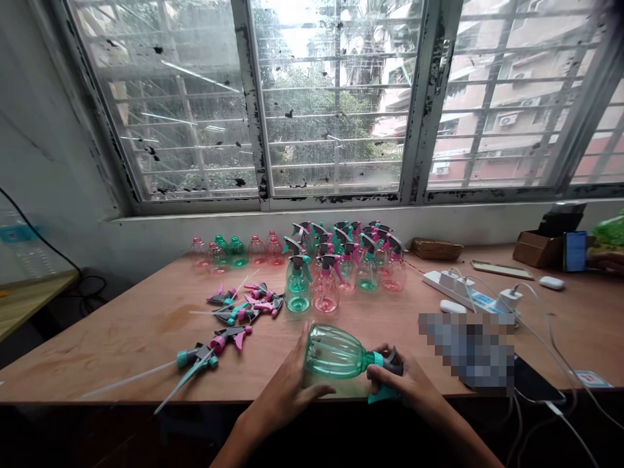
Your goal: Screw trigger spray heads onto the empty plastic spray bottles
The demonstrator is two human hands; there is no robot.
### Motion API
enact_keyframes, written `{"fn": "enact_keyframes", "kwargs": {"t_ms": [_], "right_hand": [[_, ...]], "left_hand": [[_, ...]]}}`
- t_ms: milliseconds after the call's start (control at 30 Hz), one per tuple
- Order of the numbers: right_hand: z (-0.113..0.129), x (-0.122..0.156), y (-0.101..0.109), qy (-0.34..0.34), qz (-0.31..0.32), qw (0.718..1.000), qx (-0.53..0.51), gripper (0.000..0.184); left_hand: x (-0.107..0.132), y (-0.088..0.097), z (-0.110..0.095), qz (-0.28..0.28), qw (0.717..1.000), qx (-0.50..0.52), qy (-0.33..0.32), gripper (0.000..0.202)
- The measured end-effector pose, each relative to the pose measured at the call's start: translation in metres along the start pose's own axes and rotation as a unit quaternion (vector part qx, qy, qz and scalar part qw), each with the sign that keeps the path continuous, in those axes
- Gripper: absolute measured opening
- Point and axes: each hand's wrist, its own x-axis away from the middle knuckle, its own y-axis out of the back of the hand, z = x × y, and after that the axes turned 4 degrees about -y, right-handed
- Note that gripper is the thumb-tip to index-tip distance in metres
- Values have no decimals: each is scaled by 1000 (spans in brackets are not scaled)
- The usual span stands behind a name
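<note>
Green bottle (334,354) held on its side just above the near edge of the table (136,338), neck to the right. Spray head (392,364) at the neck partly covered by the right hand (397,377), whose fingers close around it; seating of collar cannot be told. Left hand (292,380) cups the base, thumb apart; its fingers behind the bottle are hidden. Bottle translucent, lightly ribbed, teal collar, dark grey head, teal trigger hanging below. Beyond: fitted spray bottles (298,292), green and pink, rear ones overlapped, count unclear. Left: loose spray heads (231,338), tangled; open bottles (236,252) behind. Right: pixelated patch (468,354), contents unreadable, beside a phone (539,380); plant (609,231) cut off by frame.
</note>
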Motion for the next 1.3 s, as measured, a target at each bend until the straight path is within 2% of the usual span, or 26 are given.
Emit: {"fn": "enact_keyframes", "kwargs": {"t_ms": [100, 267, 400, 567, 700, 900, 1067, 1300], "right_hand": [[1, 0, 1, 2, -5, 1000, 5, 36], [1, 0, 0, 7, -16, 1000, 4, 36], [-2, 0, 0, 7, -12, 1000, 4, 35], [-3, 0, 1, 6, -4, 1000, 4, 34], [-2, 1, 1, 8, -7, 1000, 13, 34], [-2, 1, 2, 0, -2, 1000, -4, 35], [-1, 1, 2, 1, 1, 1000, 0, 37], [-1, 0, 2, -8, -11, 1000, 11, 41]], "left_hand": [[0, 2, 0, 9, 1000, 3, 5, 97], [0, 1, 1, -3, 1000, 20, -2, 104], [0, -1, 1, -11, 999, 40, -4, 93], [-1, 3, -5, -6, 999, 29, 22, 119], [-2, 5, -9, -2, 999, 19, 25, 113], [0, -2, -2, -18, 999, 32, -1, 108], [0, 2, -8, -9, 1000, 18, 20, 117], [-2, 1, -5, -17, 1000, 21, -5, 103]]}}
